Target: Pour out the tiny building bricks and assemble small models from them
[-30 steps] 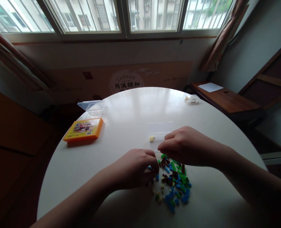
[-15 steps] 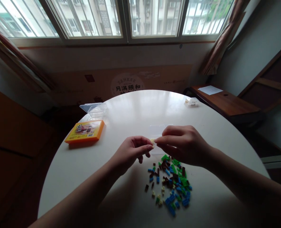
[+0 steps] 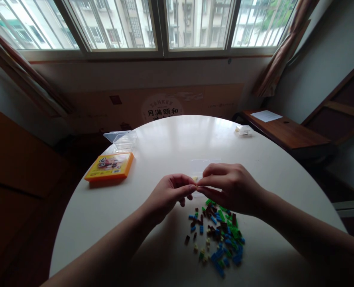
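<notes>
My left hand and my right hand meet at the fingertips above the white table. Both are closed in a pinch on a tiny pale yellow building brick, mostly covered by the fingers. Just behind the fingertips, more pale yellow bricks show on a clear plastic plate, which my right hand partly hides. Nearer to me, below the hands, lies a loose pile of small blue, green, brown and pale yellow bricks.
An orange and yellow box lies on the left of the round white table, before an open clear plastic case. A small clear packet lies at the far right. Beyond stands a brown wooden bench with paper on it.
My fingertips have come closer together around the tiny brick. The whole view has shifted slightly, moving the scene a little right and down. The pile looks unchanged.
</notes>
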`<state>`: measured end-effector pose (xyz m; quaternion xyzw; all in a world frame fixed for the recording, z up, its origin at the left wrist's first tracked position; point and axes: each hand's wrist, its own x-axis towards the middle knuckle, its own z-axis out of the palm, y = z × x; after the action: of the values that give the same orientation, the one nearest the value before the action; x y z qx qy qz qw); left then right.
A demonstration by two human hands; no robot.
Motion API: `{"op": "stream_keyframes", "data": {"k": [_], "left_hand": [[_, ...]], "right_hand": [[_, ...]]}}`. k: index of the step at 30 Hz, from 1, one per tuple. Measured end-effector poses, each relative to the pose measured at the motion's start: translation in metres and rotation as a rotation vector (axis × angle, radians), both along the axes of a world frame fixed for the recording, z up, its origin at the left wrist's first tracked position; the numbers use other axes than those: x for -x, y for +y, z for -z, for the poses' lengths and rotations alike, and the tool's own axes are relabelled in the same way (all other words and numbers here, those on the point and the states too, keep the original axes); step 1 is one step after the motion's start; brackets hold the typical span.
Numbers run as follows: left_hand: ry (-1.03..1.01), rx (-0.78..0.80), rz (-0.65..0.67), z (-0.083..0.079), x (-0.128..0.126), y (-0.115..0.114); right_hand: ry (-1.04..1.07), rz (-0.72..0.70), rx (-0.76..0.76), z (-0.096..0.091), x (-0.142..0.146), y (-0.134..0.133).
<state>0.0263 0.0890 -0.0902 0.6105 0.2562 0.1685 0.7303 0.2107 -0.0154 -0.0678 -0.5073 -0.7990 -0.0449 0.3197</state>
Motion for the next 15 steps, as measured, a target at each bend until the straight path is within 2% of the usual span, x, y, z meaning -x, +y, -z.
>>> {"op": "stream_keyframes", "data": {"k": [6, 9, 11, 13, 15], "left_hand": [[0.006, -0.053, -0.014, 0.001, -0.001, -0.002], [0.022, -0.133, -0.047, 0.000, 0.000, -0.002], [0.045, -0.289, -0.152, 0.001, 0.001, 0.000], [0.091, -0.523, -0.260, 0.002, 0.003, 0.003], [0.154, -0.733, -0.270, 0.005, 0.004, 0.005]], "right_hand": [[-0.005, 0.013, 0.054, -0.002, 0.003, -0.002], [-0.023, 0.055, 0.086, -0.005, 0.001, -0.002], [-0.046, 0.109, 0.144, -0.007, -0.003, -0.002], [-0.084, 0.169, 0.219, -0.008, -0.007, -0.001], [-0.127, 0.213, 0.279, -0.007, -0.010, 0.001]]}}
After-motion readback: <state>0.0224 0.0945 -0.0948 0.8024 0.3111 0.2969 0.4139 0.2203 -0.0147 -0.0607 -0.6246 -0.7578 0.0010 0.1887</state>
